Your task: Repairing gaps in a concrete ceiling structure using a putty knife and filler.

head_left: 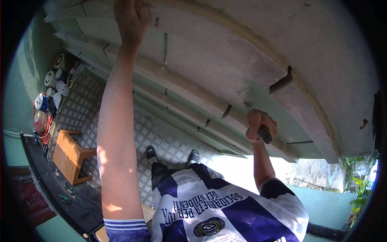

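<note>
My right hand (261,124) is closed around the black handle of a scraper (265,135). Its thin metal blade points up to the pale green wall (258,94), just below a worn whitish patch. Most of the blade is hidden or too small to make out. High at the upper edge of the view, my left hand (131,22) is raised with its fingers curled at the upper ledge (225,26). The fingertips are partly cut off by the picture's edge.
Several long ledges (177,74) with dark notches run across the wall. On the tiled floor (145,125) are my sandalled feet. An orange-brown stool (66,155) stands at the left, below a row of buckets and bags (50,84). Plants (358,197) grow at the far right.
</note>
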### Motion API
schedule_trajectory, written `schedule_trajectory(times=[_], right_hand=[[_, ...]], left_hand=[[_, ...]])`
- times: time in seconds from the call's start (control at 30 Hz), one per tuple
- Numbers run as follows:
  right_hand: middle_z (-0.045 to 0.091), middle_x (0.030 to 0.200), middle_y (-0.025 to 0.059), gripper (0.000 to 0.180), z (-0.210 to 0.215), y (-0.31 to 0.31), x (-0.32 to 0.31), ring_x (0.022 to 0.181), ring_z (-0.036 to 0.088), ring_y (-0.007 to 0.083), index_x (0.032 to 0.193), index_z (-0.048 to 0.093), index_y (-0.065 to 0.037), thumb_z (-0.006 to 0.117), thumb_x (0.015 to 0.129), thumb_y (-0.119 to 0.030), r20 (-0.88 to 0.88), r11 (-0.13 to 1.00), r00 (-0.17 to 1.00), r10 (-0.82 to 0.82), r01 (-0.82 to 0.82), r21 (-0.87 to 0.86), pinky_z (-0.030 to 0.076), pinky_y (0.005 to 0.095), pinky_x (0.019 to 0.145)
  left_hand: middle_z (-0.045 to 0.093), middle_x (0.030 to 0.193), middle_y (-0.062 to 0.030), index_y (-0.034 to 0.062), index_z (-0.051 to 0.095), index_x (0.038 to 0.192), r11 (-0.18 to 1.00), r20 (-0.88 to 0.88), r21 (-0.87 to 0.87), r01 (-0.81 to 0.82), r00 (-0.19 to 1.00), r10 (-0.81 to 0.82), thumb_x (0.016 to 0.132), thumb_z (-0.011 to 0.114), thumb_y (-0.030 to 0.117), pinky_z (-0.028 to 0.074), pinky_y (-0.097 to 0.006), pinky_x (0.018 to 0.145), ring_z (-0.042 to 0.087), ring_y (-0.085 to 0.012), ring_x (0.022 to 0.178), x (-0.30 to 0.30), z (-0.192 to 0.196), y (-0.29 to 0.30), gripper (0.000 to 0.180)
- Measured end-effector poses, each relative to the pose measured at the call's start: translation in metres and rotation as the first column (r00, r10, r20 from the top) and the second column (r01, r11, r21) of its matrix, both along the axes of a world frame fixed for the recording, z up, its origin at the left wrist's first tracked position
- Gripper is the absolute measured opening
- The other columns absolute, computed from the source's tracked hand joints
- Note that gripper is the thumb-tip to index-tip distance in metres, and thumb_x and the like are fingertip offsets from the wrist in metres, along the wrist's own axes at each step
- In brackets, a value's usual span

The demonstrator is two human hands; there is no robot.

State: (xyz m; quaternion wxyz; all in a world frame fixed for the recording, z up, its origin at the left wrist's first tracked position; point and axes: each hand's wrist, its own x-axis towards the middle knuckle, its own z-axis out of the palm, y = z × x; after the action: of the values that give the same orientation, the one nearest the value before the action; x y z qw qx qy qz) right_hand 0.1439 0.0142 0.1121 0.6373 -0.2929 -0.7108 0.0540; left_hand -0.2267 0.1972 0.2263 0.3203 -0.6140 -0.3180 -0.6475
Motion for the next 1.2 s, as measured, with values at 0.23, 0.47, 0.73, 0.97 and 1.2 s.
schedule_trajectory(times=[0.23, 0.47, 0.73, 0.97, 1.2], right_hand=[[0.054, 0.051, 0.0078, 0.03, 0.01, -0.001, -0.006, 0.043, 0.054, 0.0167, 0.061, 0.043, -0.004, 0.058, 0.082, 0.009, 0.053, 0.996, 0.998, -0.035, 0.031, 0.082, 0.047, 0.0284, 0.044], [0.045, 0.048, 0.0047, 0.029, 0.011, 0.005, -0.003, 0.038, 0.04, 0.0109, 0.067, 0.037, -0.004, 0.048, 0.091, 0.007, -0.025, 0.993, 0.995, 0.094, -0.092, 0.074, 0.035, 0.0284, 0.035], [0.048, 0.049, 0.0053, 0.031, 0.03, -0.008, -0.009, 0.04, 0.046, 0.0135, 0.063, 0.04, -0.004, 0.053, 0.09, 0.005, 0.037, 0.986, 0.998, 0.05, -0.055, 0.158, 0.039, 0.0279, 0.038], [0.052, 0.048, 0.008, 0.032, 0.005, -0.002, 0.001, 0.042, 0.054, 0.017, 0.06, 0.043, -0.004, 0.057, 0.087, 0.005, 0.063, 0.989, 0.993, -0.095, 0.101, -0.105, 0.044, 0.0282, 0.041], [0.046, 0.048, 0.0036, 0.031, 0.013, 0.0, -0.005, 0.04, 0.042, 0.011, 0.065, 0.039, -0.006, 0.051, 0.092, 0.005, 0.013, 0.998, 0.999, -0.032, 0.032, 0.048, 0.036, 0.0275, 0.038]], left_hand=[[0.049, 0.083, -0.0138, -0.0008, 0.054, 0.09, 0.998, -0.04, 0.012, -0.054, 0.998, 0.054, 0.099, 0.035, 0.012, 0.04, -0.04, 0.076, 0.045, -0.0288, 0.077, -0.01, -0.005, 0.009, 0.024], [0.048, 0.083, -0.0138, -0.0003, 0.053, 0.089, 0.999, -0.001, -0.018, -0.05, 0.999, 0.05, 0.096, 0.035, 0.009, 0.039, -0.041, 0.074, 0.045, -0.0287, 0.077, -0.004, -0.006, 0.009, 0.021], [0.049, 0.081, -0.0142, 0.0005, 0.051, 0.087, 1.0, 0.029, -0.009, -0.027, 0.999, 0.027, 0.097, 0.035, 0.011, 0.04, -0.042, 0.075, 0.046, -0.0294, 0.077, 0.0, -0.001, 0.003, 0.022], [0.046, 0.083, -0.0142, 0.0002, 0.05, 0.087, 0.999, 0.036, -0.028, -0.041, 0.998, 0.042, 0.098, 0.035, 0.012, 0.039, -0.04, 0.074, 0.045, -0.0291, 0.079, -0.004, -0.005, 0.006, 0.022], [0.062, 0.093, -0.0085, 0.0085, 0.066, 0.097, 0.996, -0.037, 0.03, -0.087, 0.995, 0.088, 0.09, 0.044, 0.007, 0.042, -0.042, 0.082, 0.053, -0.0306, 0.088, -0.015, -0.014, 0.016, 0.022]])
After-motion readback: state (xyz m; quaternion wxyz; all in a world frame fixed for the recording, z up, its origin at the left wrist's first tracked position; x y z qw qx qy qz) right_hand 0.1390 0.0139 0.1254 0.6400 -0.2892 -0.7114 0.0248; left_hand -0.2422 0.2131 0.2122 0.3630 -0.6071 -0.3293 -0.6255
